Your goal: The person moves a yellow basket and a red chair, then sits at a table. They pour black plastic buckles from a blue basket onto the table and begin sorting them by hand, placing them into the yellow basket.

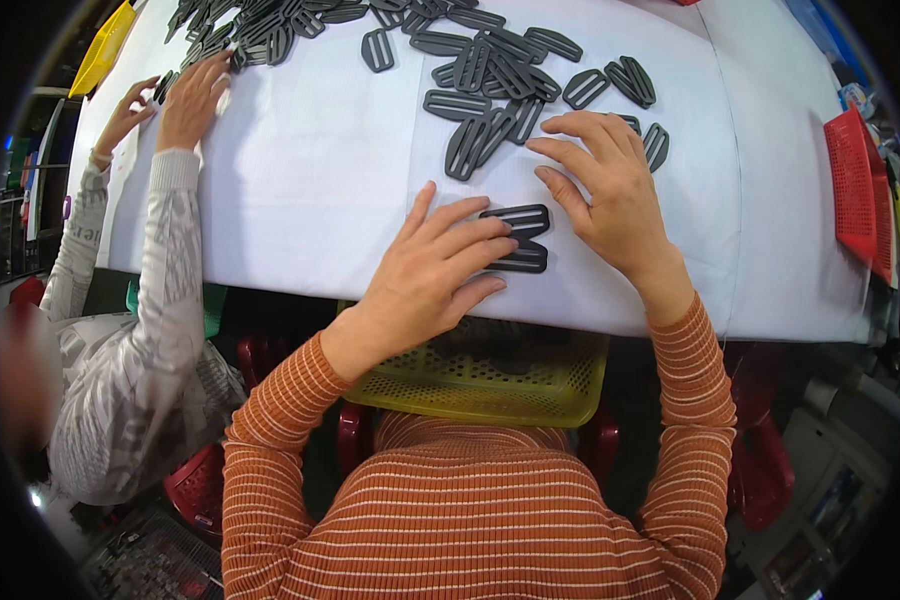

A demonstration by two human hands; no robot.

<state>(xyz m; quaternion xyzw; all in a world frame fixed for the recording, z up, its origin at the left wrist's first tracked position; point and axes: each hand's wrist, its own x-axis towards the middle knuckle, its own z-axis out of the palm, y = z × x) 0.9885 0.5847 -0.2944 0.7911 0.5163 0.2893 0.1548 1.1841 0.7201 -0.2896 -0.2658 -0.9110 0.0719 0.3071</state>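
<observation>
My left hand [432,255] lies over the white table with its fingers spread, the fingertips resting on the left ends of two black slide buckles [526,262]. These two lie side by side, flat on the cloth near the front edge. My right hand [610,185] hovers to their right, fingers curved and apart, with nothing visible in them. Its fingertips are close to a loose pile of black slide buckles [510,75]. One more buckle [656,147] lies just beyond that hand, partly hidden by it.
A larger heap of buckles [270,25] lies at the far left, where a co-worker's hands [192,105] are. A yellow perforated basket [470,390] sits at my lap below the table edge. A red basket [858,190] stands at the right edge, a yellow one [103,48] at the far left.
</observation>
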